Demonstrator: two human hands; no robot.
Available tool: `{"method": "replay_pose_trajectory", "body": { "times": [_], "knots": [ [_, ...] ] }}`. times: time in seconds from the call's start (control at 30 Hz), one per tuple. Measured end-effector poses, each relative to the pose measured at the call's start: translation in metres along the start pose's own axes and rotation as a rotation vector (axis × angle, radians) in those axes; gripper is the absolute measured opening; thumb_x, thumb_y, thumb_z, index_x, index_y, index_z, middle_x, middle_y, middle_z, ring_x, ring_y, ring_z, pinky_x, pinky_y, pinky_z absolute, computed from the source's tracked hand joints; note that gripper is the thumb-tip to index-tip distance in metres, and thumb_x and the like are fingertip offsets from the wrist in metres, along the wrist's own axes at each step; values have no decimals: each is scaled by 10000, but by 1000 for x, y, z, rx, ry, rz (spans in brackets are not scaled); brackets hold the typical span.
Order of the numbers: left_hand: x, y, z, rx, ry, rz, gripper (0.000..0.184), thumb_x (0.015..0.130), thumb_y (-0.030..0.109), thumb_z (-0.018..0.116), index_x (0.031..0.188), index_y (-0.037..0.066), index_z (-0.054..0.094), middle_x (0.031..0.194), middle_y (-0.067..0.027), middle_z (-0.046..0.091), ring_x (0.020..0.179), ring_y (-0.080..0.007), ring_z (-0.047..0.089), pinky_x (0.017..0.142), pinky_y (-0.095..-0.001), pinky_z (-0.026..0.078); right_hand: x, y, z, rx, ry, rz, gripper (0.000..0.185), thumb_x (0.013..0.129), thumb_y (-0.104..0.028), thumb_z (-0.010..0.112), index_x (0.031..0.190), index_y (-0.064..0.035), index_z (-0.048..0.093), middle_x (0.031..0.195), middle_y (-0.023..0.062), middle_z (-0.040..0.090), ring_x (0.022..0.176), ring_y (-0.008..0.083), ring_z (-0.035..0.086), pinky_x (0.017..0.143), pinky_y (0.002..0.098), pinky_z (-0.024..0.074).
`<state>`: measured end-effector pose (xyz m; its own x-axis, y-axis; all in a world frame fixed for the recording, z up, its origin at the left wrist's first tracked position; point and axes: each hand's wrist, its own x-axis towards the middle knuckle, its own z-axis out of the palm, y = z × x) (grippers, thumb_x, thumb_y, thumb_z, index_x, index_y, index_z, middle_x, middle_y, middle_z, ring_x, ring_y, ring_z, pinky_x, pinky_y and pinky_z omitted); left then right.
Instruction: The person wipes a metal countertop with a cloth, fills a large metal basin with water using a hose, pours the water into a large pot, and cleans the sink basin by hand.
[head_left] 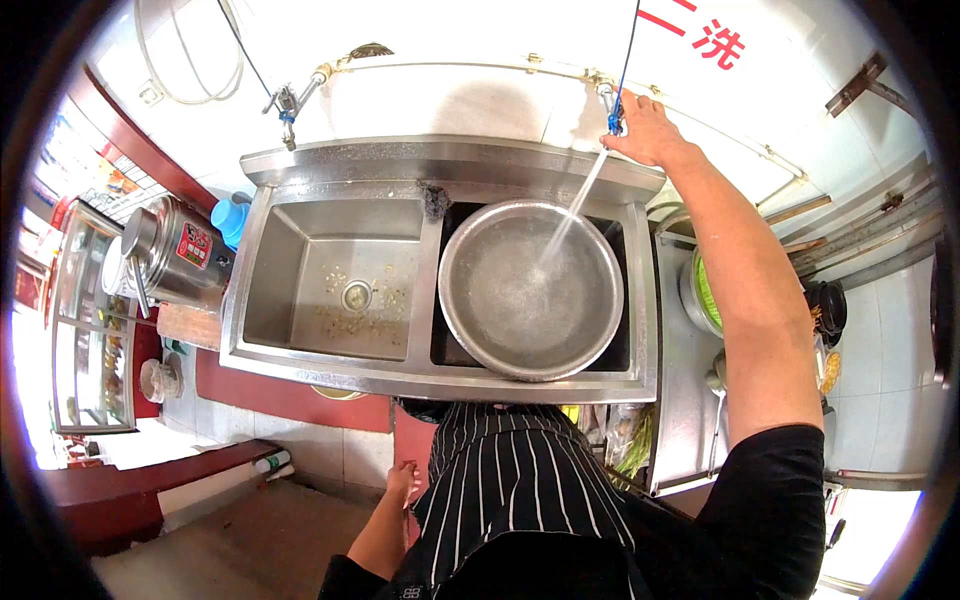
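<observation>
- A rectangular, silver stainless-steel double sink point(340, 371) is divided into two compartments.
- Most of the right compartment is covered by a wide, round, grey metal basin point(463, 270).
- Small, pale scraps point(345, 324) are scattered around the left drain point(357, 295).
- A dark, crumpled scouring pad point(435, 201) is placed behind, on the divider.

To my left, a steel drum point(165, 268) with a red label point(193, 245) stands beside a blue plastic container point(229, 222). Beyond the drum I have a glass-fronted cabinet point(95, 350), with a whitish tub point(158, 381) near it. Ahead of me, a tap point(287, 112) is at left on the white wall point(450, 25), and red characters point(719, 47) mark its upper right. On my right, a ladle point(718, 410) lies near a bright green basket point(706, 290).
</observation>
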<state>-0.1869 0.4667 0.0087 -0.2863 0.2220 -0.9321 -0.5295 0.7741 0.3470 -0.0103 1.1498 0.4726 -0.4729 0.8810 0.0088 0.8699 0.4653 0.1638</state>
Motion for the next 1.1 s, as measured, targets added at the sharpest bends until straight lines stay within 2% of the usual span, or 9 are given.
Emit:
{"method": "replay_pose_trajectory", "body": {
  "times": [0.17,0.7,0.77,0.87,1.1],
  "knots": [
    [-14,13,4,79,19,13,283,994,254,556,1213,104,654,928,-32,676,679,-161,630,614,-318,511,5,0,6,-13,3,12,992,821,-520,705,1563,-94,202,1518,285,345,1442,461,289,1168,538,350],
    [-4,6,1,1,-1,-11,288,1000,251,535,1211,91,648,915,-29,660,665,-159,619,596,-323,496,4,0,6,-26,24,14,964,832,-526,688,1555,-99,214,1521,274,346,1438,438,311,1161,529,364],
    [-3,9,-1,-28,-17,-11,327,979,201,542,1268,64,608,899,-106,681,603,-210,642,524,-327,536,3,0,4,-19,9,14,965,833,-527,685,1557,-100,210,1524,273,342,1439,439,309,1165,529,359],
    [-11,11,3,29,35,-3,315,977,195,533,1254,72,620,916,-114,684,597,-205,634,517,-321,532,3,-1,3,-12,-8,14,965,834,-528,681,1559,-103,206,1527,270,339,1439,441,307,1171,531,350],
    [-9,7,4,19,38,-23,302,977,212,544,1235,80,630,901,-83,689,592,-189,627,518,-307,528,3,1,6,-13,3,6,942,826,-515,684,1544,-98,238,1518,261,357,1437,442,308,1160,533,364]
  ]
}}
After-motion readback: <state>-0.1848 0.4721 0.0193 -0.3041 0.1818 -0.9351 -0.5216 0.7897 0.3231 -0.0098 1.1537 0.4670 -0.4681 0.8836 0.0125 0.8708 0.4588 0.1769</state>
